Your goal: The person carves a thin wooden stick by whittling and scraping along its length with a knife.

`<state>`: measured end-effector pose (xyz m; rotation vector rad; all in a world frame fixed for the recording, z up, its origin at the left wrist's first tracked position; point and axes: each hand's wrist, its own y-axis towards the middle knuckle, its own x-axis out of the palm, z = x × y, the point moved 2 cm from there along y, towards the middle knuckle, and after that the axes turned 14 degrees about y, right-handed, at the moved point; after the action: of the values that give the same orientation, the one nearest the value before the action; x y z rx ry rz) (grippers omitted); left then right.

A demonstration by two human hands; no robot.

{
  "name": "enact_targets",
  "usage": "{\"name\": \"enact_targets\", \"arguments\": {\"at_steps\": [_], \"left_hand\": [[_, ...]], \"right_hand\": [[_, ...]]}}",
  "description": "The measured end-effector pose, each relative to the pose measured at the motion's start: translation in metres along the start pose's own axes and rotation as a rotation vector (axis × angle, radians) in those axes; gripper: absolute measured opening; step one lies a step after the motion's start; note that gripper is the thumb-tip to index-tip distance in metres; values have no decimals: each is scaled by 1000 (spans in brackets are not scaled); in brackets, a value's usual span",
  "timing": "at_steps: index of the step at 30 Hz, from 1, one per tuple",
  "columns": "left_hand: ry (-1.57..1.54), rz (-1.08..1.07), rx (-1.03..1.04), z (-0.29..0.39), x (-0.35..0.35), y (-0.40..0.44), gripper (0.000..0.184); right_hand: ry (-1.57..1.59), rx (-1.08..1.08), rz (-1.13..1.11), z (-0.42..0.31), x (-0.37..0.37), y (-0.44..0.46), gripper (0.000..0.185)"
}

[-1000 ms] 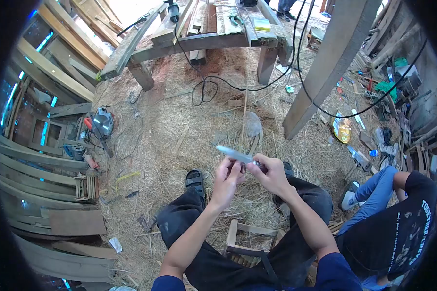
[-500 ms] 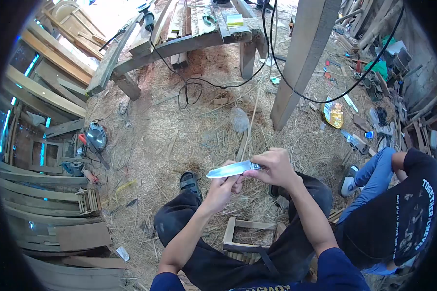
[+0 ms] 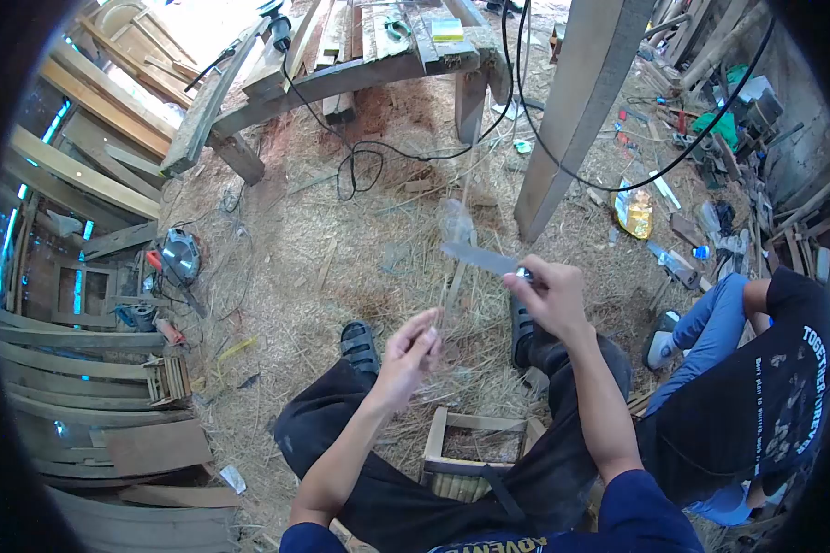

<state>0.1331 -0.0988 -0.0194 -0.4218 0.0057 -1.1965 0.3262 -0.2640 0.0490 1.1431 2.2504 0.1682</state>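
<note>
My right hand is closed round the handle of a knife. Its broad blade points left and slightly upward, apart from my left hand. Lower and to the left, my left hand has its fingers curled together on a thin pale strip, blurred, which seems to run up and away over the floor. Whether the strip is bamboo or wood I cannot tell. Between my legs is a small wooden stool or frame with a slatted part.
Straw-like shavings cover the floor. Ahead are a wooden workbench, a post and a hanging black cable. A circular saw lies left near stacked curved timbers. A person in a dark shirt sits close on my right.
My right hand has lifted the knife up and right, away from my left hand. My left hand has moved slightly left and down. The blade was across the left fingers before.
</note>
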Motion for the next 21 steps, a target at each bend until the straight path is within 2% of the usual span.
{"name": "enact_targets", "arguments": {"at_steps": [3, 6, 14, 17, 21], "left_hand": [[-169, 63, -3, 16, -2, 1, 40], [-161, 52, 8, 23, -3, 4, 47], [-322, -39, -47, 35, 2, -4, 50], [-346, -187, -36, 31, 0, -7, 52], [-298, -161, -95, 33, 3, -10, 51]], "right_hand": [[52, -151, -175, -10, 35, 3, 29], [27, -290, -298, -21, 61, 3, 30], [39, -385, -318, -28, 66, 9, 37], [-1, -436, -319, -23, 64, 8, 36], [-57, -438, -348, -16, 59, 6, 39]]}}
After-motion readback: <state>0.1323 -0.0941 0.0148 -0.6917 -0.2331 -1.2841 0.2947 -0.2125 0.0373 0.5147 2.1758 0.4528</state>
